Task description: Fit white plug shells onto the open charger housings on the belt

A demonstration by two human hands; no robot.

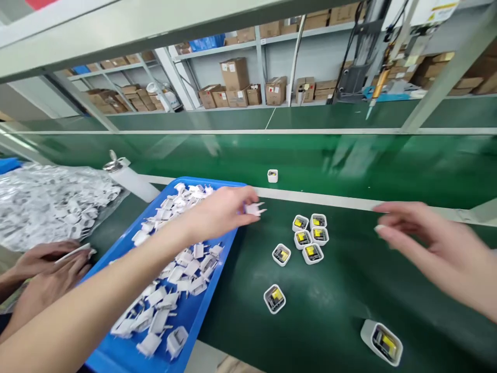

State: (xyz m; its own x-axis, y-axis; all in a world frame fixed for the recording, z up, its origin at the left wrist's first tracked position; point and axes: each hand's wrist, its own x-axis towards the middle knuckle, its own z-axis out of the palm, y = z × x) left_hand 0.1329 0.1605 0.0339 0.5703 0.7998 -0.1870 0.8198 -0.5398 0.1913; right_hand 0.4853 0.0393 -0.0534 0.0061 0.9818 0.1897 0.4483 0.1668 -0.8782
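My left hand (223,210) reaches over the right edge of a blue tray (202,311) and pinches a small white plug cover (254,209) with metal prongs. The tray holds several more white plug covers (182,269). My right hand (419,233) hovers with its fingers apart and nothing in it, to the right of several open white charger housings (310,237) with yellow parts inside that stand on the green mat. Other housings sit apart: one (275,299) nearer me and one (381,342) at the front right.
A single housing (272,176) rides the green conveyor belt (349,166) behind the mat. Another person's hands (50,264) hold a white piece at the left, beside a clear bag of white parts (42,199). A white bottle (130,178) lies by the tray. Shelves of cardboard boxes (235,83) stand behind.
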